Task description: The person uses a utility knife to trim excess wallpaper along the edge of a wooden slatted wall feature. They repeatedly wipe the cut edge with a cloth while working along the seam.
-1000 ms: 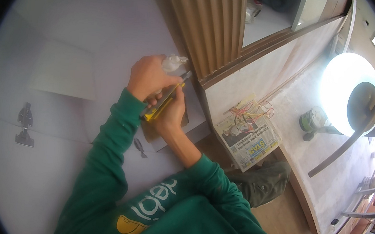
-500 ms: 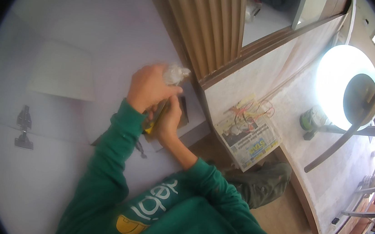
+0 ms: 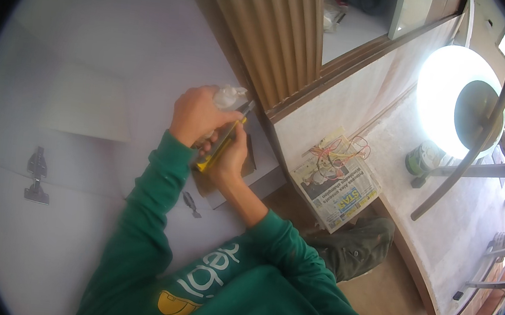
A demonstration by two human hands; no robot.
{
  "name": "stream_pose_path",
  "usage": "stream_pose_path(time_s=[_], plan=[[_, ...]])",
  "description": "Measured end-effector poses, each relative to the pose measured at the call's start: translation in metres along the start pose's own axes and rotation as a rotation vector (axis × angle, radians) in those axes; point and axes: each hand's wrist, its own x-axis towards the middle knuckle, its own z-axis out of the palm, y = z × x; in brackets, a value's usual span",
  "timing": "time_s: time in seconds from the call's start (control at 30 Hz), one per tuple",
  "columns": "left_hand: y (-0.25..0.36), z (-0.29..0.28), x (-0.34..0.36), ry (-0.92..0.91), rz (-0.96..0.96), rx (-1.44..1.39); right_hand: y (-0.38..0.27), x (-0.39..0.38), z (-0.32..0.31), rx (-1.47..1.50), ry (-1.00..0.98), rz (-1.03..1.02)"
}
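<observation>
My left hand [image 3: 198,115] is closed around a whitish, translucent, crumpled plastic thing [image 3: 229,97], whose end sticks out past the thumb; its kind is unclear. Just to the right, my right hand [image 3: 232,155] grips a yellow utility knife [image 3: 221,147]. The knife's grey blade [image 3: 246,107] points up and to the right, close beside the plastic; whether they touch I cannot tell. Both hands are close together above a white surface, near a dark-edged opening. Below them a small metal hinge [image 3: 192,205] lies on the white panel.
A ribbed brown panel [image 3: 266,30] rises beyond my hands. To the right, tangled wires [image 3: 334,157] rest on a newspaper [image 3: 341,194]. Farther right are a green-and-white bucket [image 3: 423,159], a bright round lamp [image 3: 452,74] and a curved bar [image 3: 467,161]. Another hinge [image 3: 37,175] is at left.
The knife has come into clearer sight between my hands, its blade now showing beside the plastic. My left hand keeps its hold. The view has shifted slightly.
</observation>
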Motion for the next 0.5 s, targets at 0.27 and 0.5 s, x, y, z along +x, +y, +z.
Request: stream_pose_path(time_s=[0.27,0.5], plan=[[0.009,-0.009,0.003,-0.052,-0.024,0.011,0.006,0.01,0.008,0.07,-0.007,-0.01],[-0.002,0.004,0.005,-0.034,-0.012,-0.074,0.0,0.015,0.001,-0.072,0.056,-0.037]])
